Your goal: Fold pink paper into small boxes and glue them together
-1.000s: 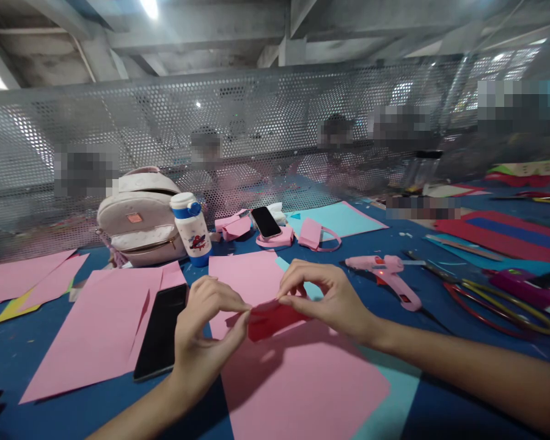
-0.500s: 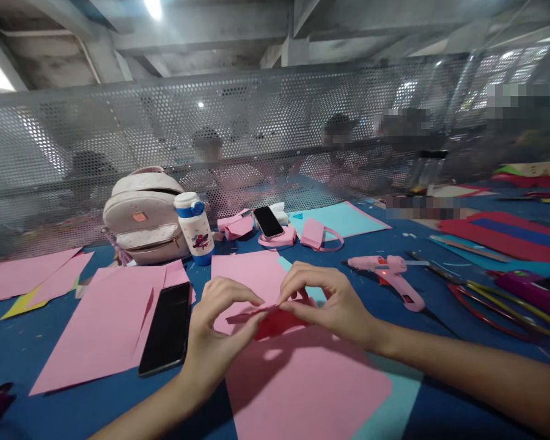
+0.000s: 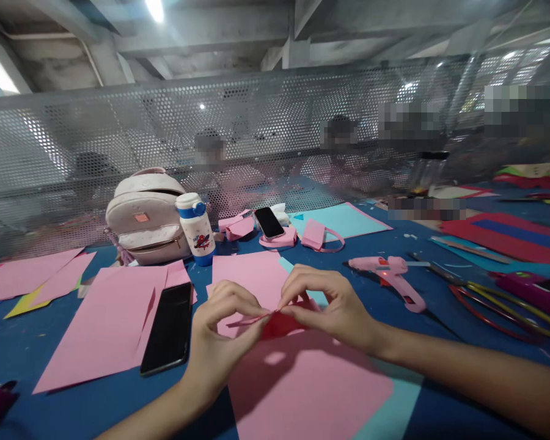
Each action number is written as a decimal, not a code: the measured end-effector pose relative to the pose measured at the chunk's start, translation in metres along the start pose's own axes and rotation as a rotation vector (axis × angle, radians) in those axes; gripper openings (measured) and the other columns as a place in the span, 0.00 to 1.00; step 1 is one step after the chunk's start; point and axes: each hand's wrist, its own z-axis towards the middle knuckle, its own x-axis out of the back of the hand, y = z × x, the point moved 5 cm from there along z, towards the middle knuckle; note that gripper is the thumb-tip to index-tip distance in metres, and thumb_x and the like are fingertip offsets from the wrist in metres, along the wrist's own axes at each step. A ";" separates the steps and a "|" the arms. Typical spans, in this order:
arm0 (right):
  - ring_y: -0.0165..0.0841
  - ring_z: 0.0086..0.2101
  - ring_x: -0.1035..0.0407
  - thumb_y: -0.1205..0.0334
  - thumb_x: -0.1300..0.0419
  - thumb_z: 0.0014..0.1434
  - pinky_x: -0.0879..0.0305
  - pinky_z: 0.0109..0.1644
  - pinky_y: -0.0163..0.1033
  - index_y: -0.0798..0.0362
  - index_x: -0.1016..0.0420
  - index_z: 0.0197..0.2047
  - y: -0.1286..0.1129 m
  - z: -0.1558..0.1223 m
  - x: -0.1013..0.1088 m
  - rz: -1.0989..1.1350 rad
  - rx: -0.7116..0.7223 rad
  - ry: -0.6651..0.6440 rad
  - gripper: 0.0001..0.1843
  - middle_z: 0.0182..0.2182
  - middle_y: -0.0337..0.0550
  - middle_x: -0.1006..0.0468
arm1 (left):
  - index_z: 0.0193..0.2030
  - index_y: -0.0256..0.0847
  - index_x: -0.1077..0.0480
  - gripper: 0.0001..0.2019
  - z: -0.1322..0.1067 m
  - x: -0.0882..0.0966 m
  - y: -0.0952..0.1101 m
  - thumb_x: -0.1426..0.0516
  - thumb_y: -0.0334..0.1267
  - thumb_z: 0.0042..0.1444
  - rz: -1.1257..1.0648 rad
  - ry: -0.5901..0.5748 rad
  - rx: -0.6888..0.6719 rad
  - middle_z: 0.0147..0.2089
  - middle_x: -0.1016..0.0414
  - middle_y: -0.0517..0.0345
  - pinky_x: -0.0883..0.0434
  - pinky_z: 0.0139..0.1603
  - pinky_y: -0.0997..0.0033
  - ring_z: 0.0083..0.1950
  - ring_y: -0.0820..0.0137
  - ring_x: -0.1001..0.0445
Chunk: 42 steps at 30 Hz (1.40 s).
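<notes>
My left hand point(image 3: 231, 327) and my right hand point(image 3: 323, 299) pinch a small folded piece of pink paper point(image 3: 247, 320) between thumbs and fingertips, their tips almost meeting at its upper edge. A red inner face point(image 3: 279, 326) shows below the pinched edge. Under both hands lies a large pink sheet point(image 3: 311, 385), partly over a light blue sheet point(image 3: 389, 403). Another pink sheet point(image 3: 242, 266) lies just beyond the fingers. To the left of my left hand rests a black phone point(image 3: 167, 330) on more pink paper point(image 3: 105, 330).
A pink glue gun point(image 3: 389, 272) lies right of my hands, with scissors point(image 3: 508, 308) beyond it. At the back stand a pale backpack point(image 3: 146, 214) and a bottle point(image 3: 196, 229) before a perforated metal screen point(image 3: 266, 122). Small pink paper bags point(image 3: 315, 235) sit near a second phone point(image 3: 269, 222).
My left fingertips have moved right and closed onto the paper's edge, near my right fingertips. The view has shifted very slightly; the right hand stays nearly in place.
</notes>
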 end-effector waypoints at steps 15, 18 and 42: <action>0.30 0.29 0.32 0.63 0.33 0.61 0.36 0.31 0.35 0.54 0.20 0.33 -0.001 0.000 -0.002 -0.003 0.005 -0.003 0.05 0.28 0.42 0.22 | 0.32 0.42 0.24 0.05 0.000 -0.002 -0.002 0.36 0.29 0.56 -0.044 -0.004 0.085 0.30 0.25 0.60 0.33 0.37 0.71 0.35 0.71 0.28; 0.29 0.29 0.32 0.63 0.33 0.61 0.36 0.31 0.34 0.55 0.20 0.33 -0.002 0.000 -0.002 -0.005 0.016 -0.002 0.06 0.28 0.42 0.22 | 0.32 0.42 0.24 0.04 0.000 -0.002 -0.002 0.36 0.29 0.56 -0.043 -0.007 0.096 0.31 0.25 0.61 0.34 0.38 0.71 0.35 0.71 0.28; 0.29 0.29 0.33 0.69 0.32 0.59 0.36 0.32 0.34 0.55 0.20 0.33 -0.001 -0.001 -0.004 0.016 0.021 -0.014 0.02 0.28 0.40 0.23 | 0.33 0.43 0.25 0.05 0.000 -0.004 -0.004 0.37 0.29 0.57 -0.025 -0.021 0.093 0.32 0.25 0.62 0.35 0.39 0.69 0.36 0.70 0.28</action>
